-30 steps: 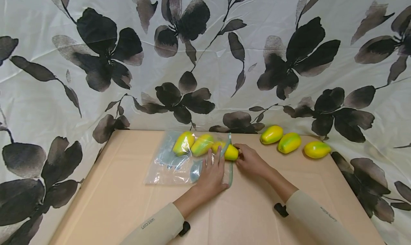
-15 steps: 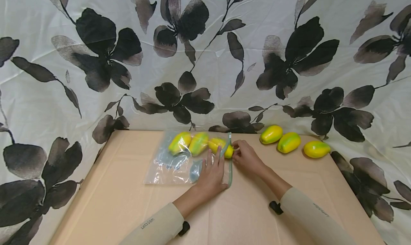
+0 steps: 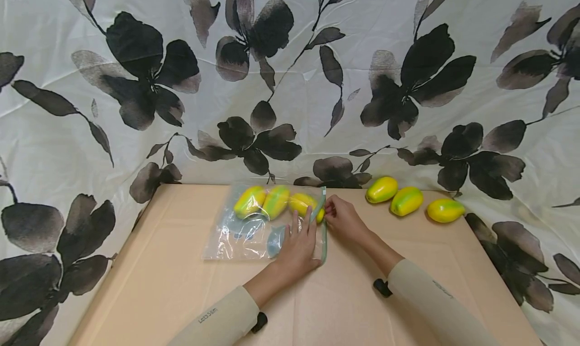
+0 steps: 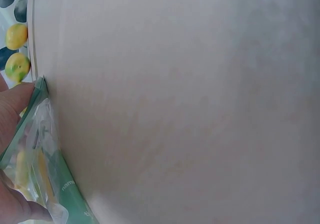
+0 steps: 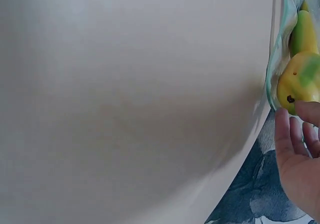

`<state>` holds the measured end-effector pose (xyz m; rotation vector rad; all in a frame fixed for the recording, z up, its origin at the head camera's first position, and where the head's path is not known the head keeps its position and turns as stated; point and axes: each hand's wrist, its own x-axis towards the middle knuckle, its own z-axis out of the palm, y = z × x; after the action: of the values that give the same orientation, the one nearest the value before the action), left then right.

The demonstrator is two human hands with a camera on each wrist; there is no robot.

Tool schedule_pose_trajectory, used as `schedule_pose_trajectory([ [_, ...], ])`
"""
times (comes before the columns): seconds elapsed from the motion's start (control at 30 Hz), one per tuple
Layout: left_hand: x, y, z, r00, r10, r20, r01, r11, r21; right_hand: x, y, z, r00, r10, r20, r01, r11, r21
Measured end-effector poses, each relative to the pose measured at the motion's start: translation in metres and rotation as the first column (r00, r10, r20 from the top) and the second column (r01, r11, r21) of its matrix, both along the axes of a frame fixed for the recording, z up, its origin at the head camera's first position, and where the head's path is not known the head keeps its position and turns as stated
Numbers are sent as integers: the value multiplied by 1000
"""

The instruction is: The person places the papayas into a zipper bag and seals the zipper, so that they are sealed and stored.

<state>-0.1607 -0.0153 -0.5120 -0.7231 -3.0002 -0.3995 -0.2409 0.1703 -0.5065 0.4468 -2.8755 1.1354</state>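
Note:
A clear zip bag (image 3: 217, 243) with a green-edged mouth lies flat near the back of the board. Inside it are two yellow-green papayas (image 3: 250, 203), and a third papaya (image 3: 302, 203) sits at the mouth. My left hand (image 3: 296, 245) rests on the bag with straight fingers, its thumb by the mouth's lower edge; the left wrist view shows the bag's green rim (image 4: 37, 96) against that hand. At the mouth, my right hand (image 3: 344, 219) touches the third papaya's end with its fingertips. In the right wrist view its fingers (image 5: 283, 131) are loosely bent beside the papaya (image 5: 300, 76).
Three more papayas lie at the board's back right: one papaya (image 3: 382, 190), a middle papaya (image 3: 407, 201) and a right papaya (image 3: 445, 210). The tan board (image 3: 181, 295) ends against a white cloth (image 3: 317, 104) with dark flowers.
The third papaya has moved left into the bag's mouth, pushed by my right hand, which followed it. The two papayas inside have shifted left. My left hand has stayed put.

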Motion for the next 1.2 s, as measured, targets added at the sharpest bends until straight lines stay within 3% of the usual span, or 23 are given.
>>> schedule_pose_trajectory([
  [0.33,0,0,1,1000,-1,6,1,1000,-14,-6,-6,2,998,-63,-11,63,997,44],
  [0.67,0,0,1,1000,-1,12,1,1000,4,-1,2,0,998,-58,25,56,996,69],
  [1.03,0,-2,2,1000,9,29,-9,999,31,17,42,13,994,-71,83,71,997,6],
  [1.2,0,-1,2,999,2,39,-4,999,41,28,71,21,995,-79,64,78,997,21],
])
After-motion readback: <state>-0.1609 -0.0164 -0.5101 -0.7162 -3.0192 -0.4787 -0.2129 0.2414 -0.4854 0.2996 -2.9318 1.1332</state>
